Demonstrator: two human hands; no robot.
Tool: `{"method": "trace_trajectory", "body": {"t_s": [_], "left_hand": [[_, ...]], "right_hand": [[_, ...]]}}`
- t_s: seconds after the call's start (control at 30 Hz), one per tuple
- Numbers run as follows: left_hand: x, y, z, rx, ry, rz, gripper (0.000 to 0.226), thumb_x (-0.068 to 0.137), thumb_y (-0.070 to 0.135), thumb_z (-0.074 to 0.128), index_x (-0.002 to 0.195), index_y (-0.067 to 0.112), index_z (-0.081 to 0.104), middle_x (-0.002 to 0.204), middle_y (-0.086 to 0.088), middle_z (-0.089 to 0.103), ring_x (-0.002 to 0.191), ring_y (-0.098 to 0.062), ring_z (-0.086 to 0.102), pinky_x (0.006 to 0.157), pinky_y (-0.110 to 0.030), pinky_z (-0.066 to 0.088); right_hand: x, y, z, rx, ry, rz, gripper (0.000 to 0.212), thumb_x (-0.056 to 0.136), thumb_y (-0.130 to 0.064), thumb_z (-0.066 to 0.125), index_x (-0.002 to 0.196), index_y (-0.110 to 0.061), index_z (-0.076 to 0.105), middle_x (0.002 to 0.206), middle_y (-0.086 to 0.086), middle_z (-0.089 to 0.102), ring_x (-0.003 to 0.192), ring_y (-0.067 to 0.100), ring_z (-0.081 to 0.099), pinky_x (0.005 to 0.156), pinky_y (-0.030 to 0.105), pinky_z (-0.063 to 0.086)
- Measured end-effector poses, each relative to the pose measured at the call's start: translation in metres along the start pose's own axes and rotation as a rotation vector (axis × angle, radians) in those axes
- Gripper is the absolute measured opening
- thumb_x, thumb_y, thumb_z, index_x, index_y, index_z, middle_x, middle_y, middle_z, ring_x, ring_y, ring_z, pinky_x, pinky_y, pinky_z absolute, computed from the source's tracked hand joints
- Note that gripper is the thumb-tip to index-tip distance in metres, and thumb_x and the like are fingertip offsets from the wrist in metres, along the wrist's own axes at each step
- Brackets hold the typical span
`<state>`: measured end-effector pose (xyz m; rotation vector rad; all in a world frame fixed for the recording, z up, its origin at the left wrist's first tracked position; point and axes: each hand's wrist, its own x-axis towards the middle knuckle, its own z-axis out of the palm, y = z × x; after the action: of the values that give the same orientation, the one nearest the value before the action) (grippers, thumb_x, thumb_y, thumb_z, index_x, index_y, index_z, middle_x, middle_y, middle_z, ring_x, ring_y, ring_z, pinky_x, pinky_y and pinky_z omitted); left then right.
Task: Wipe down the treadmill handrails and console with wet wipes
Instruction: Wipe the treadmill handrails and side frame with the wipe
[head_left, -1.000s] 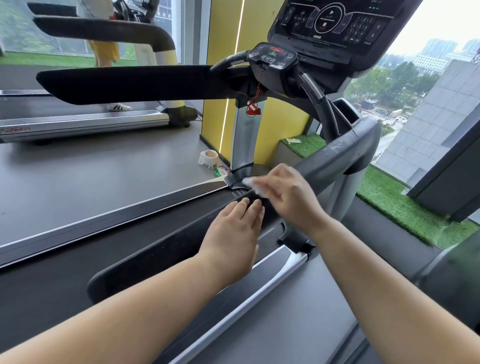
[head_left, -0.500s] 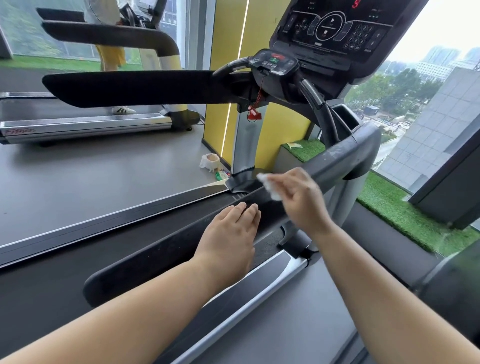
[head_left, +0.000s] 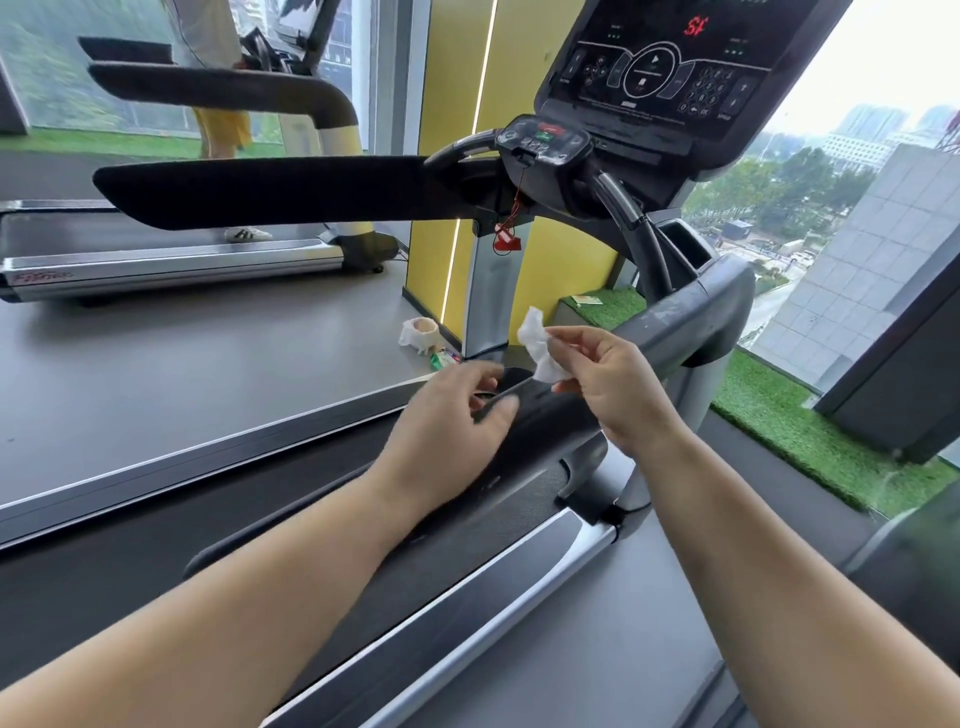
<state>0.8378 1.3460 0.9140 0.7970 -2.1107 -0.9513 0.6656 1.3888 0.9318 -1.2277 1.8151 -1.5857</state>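
Nearest, the left hand (head_left: 447, 421) was held over the long dark grey padded handrail (head_left: 524, 467). Its fingers were loosely curved and parted, and nothing was gripped. Contact with the rail was hidden by motion blur. The hand was judged to be reaching for the wipe, perhaps so that a clean face could be folded out.

Just right of those fingers, the right hand (head_left: 618, 384) was raised clear of the rail. A crumpled white wet wipe (head_left: 540, 345) was pinched between its thumb and forefinger, with the other fingers curled beneath. The wipe was thus kept off the rail, above the left fingertips.

Beyond the fingertips, a pale cup wrapped in a white plastic bag (head_left: 420, 332) was seen on the floor, with a small green packet (head_left: 441, 358) beside it. The cup's contents could not be made out. Farther off, right of the right fingers, a dark recessed pocket (head_left: 685, 244) was set into the frame, and its inside was lost in shadow.

Well left of the fingers lay the flat black opposite handrail (head_left: 291, 189). Farthest off stood the black console panel (head_left: 670, 67), where red digits were lit. Whether either had been wiped could not be told.
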Motion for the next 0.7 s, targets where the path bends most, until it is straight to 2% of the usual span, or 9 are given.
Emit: {"method": "trace_trajectory", "body": {"t_s": [0.07, 0.17, 0.23, 0.3, 0.4, 0.53, 0.63, 0.7], "left_hand": [[0.005, 0.008, -0.010, -0.316, -0.019, -0.192, 0.034, 0.089, 0.037, 0.063, 0.119, 0.022, 0.057, 0.103, 0.009, 0.064, 0.092, -0.009, 0.060, 0.085, -0.027, 0.051], [0.006, 0.015, -0.025, -0.644, -0.087, -0.339, 0.030, 0.083, 0.034, 0.068, 0.107, 0.016, 0.063, 0.099, -0.004, 0.070, 0.089, -0.016, 0.063, 0.081, -0.035, 0.054], [0.003, 0.015, -0.034, -0.690, -0.090, -0.340, 0.022, 0.082, 0.025, 0.069, 0.099, 0.012, 0.067, 0.095, -0.010, 0.071, 0.083, -0.018, 0.063, 0.082, -0.037, 0.055], [0.000, 0.013, -0.038, -0.689, -0.081, -0.328, 0.012, 0.084, 0.015, 0.068, 0.094, 0.009, 0.066, 0.090, -0.010, 0.071, 0.077, -0.018, 0.063, 0.080, -0.035, 0.056], [-0.003, 0.011, -0.041, -0.652, -0.113, -0.318, 0.008, 0.086, 0.008, 0.066, 0.093, 0.007, 0.063, 0.090, -0.012, 0.070, 0.073, -0.018, 0.065, 0.074, -0.031, 0.057], [-0.005, 0.011, -0.047, -0.645, -0.174, -0.318, 0.005, 0.087, 0.006, 0.064, 0.091, 0.009, 0.063, 0.088, -0.009, 0.070, 0.077, -0.021, 0.067, 0.073, -0.028, 0.059], [-0.006, 0.014, -0.052, -0.848, -0.250, -0.380, 0.007, 0.090, -0.001, 0.057, 0.091, 0.004, 0.063, 0.082, -0.009, 0.072, 0.074, -0.022, 0.070, 0.067, -0.028, 0.060], [-0.007, 0.016, -0.054, -0.937, -0.252, -0.426, 0.010, 0.091, -0.003, 0.053, 0.090, 0.003, 0.061, 0.083, -0.011, 0.072, 0.072, -0.021, 0.070, 0.062, -0.027, 0.059]], "right_hand": [[-0.013, -0.011, 0.015, 0.135, -0.052, 0.020, 0.005, 0.089, -0.016, 0.061, 0.088, -0.018, 0.065, 0.076, -0.006, 0.069, 0.068, 0.002, 0.061, 0.058, 0.018, 0.049], [-0.028, -0.020, 0.029, 0.197, -0.103, 0.031, 0.012, 0.082, -0.025, 0.065, 0.088, -0.015, 0.065, 0.075, -0.004, 0.069, 0.072, 0.008, 0.062, 0.061, 0.021, 0.050], [-0.037, -0.022, 0.036, 0.192, -0.124, 0.040, 0.018, 0.080, -0.030, 0.065, 0.089, -0.014, 0.065, 0.077, -0.002, 0.070, 0.075, 0.011, 0.063, 0.066, 0.025, 0.052], [-0.042, -0.023, 0.039, 0.224, -0.095, 0.067, 0.021, 0.075, -0.032, 0.066, 0.086, -0.015, 0.066, 0.080, 0.000, 0.070, 0.080, 0.016, 0.063, 0.078, 0.035, 0.054], [-0.050, -0.024, 0.041, 0.281, -0.020, 0.085, 0.011, 0.083, -0.025, 0.062, 0.084, -0.015, 0.064, 0.083, 0.004, 0.069, 0.084, 0.019, 0.064, 0.086, 0.042, 0.053], [-0.060, -0.028, 0.043, 0.312, 0.025, 0.116, 0.007, 0.091, -0.018, 0.056, 0.089, -0.012, 0.060, 0.087, 0.007, 0.067, 0.081, 0.017, 0.064, 0.072, 0.032, 0.055], [-0.066, -0.032, 0.045, 0.446, 0.025, 0.185, 0.010, 0.094, -0.016, 0.052, 0.088, -0.011, 0.059, 0.087, 0.006, 0.066, 0.078, 0.016, 0.064, 0.065, 0.028, 0.054], [-0.069, -0.033, 0.045, 0.501, 0.040, 0.245, 0.016, 0.095, -0.024, 0.051, 0.088, -0.012, 0.060, 0.088, 0.007, 0.066, 0.077, 0.017, 0.063, 0.062, 0.028, 0.052]]}}
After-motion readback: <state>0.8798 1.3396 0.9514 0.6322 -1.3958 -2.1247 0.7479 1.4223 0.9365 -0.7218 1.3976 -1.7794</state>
